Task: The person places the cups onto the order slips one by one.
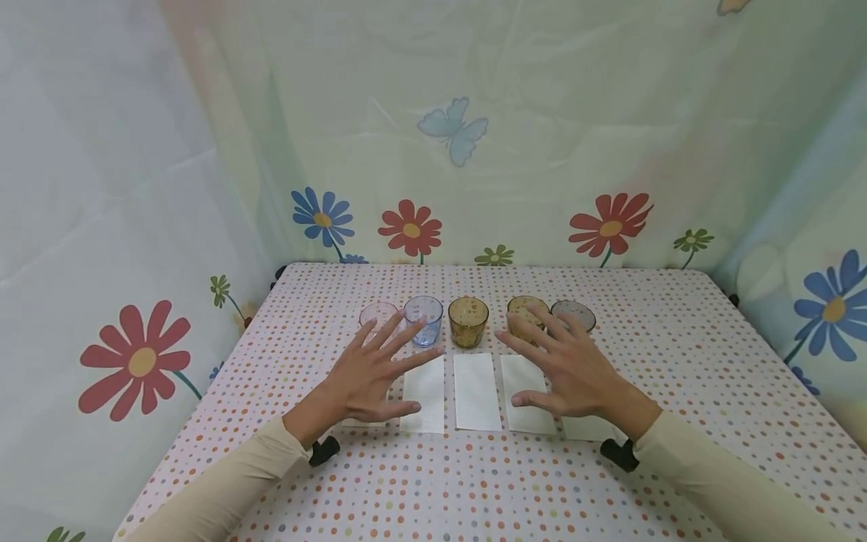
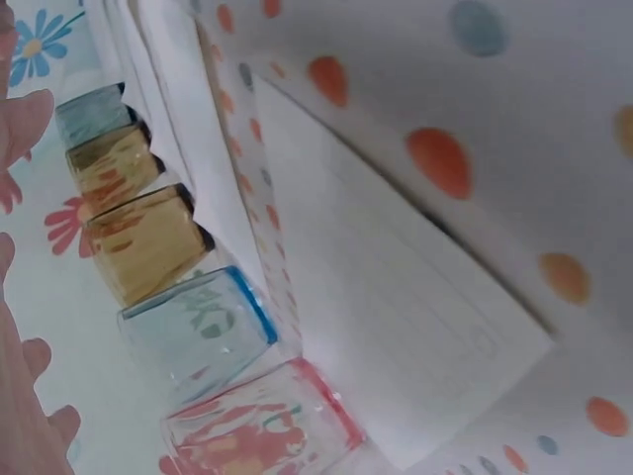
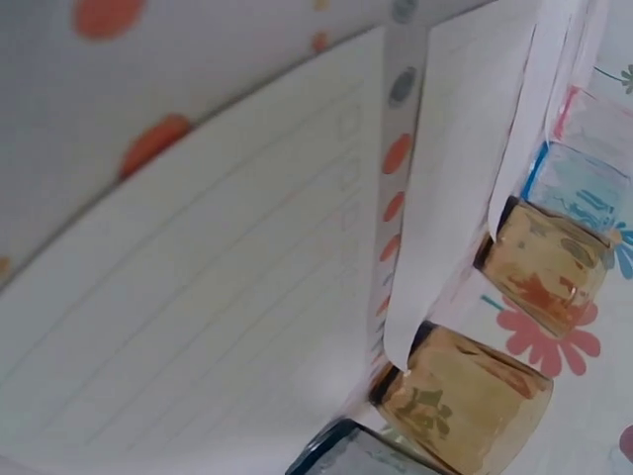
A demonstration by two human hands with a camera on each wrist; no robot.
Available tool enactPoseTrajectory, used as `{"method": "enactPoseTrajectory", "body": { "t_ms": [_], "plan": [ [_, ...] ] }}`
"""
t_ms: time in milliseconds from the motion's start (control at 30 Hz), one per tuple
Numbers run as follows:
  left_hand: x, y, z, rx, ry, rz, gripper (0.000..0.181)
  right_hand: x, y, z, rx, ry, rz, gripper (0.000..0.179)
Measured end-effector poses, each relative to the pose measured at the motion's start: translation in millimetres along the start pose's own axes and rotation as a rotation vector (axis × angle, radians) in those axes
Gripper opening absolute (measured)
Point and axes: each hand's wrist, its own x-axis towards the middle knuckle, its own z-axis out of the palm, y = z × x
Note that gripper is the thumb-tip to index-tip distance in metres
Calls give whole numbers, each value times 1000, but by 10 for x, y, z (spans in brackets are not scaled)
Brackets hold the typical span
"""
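Observation:
My left hand (image 1: 372, 374) hovers with spread fingers above the left papers, holding nothing. Its fingertips overlap the pink glass (image 1: 375, 312) and blue glass (image 1: 424, 309) in the head view. My right hand (image 1: 569, 369), fingers also spread, hangs over the right papers, in front of an amber glass (image 1: 523, 306) and the grey glass (image 1: 584, 317). Between the hands stands another amber glass (image 1: 468, 324). White papers lie in a row before the glasses, including a middle one (image 1: 477, 391). Faint lines and small boxes mark one paper (image 3: 247, 267) in the right wrist view.
A dotted cloth (image 1: 467, 489) covers the table. Flowered curtains (image 1: 501, 181) rise behind it and at both sides. Black devices (image 1: 325, 450) sit under the wrists.

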Motion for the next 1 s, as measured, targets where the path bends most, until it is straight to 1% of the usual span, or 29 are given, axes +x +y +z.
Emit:
{"method": "enactPoseTrajectory", "body": {
  "t_ms": [200, 300, 367, 567, 700, 833, 933, 1000],
  "plan": [
    [44, -45, -16, -19, 24, -36, 86, 114, -3, 39, 7, 13, 12, 95],
    [50, -94, -27, -34, 48, -66, 87, 185, -17, 60, 10, 11, 11, 94],
    [46, -128, -29, -52, 52, -91, 88, 233, -34, 72, 9, 10, 11, 94],
    [26, -219, 14, -155, 60, -177, 89, 416, -81, 120, 48, -4, 23, 97],
    [28, -264, 62, -216, 83, -229, 91, 558, -89, 199, 81, -26, 37, 97],
    [38, -324, 109, -259, 94, -286, 93, 717, -102, 287, 119, -30, 43, 98],
    [21, -377, 122, -286, 90, -328, 95, 839, -146, 361, 160, -33, 47, 97],
    [-16, -409, 122, -313, 77, -356, 98, 917, -189, 422, 187, -31, 46, 96]
  ]
}}
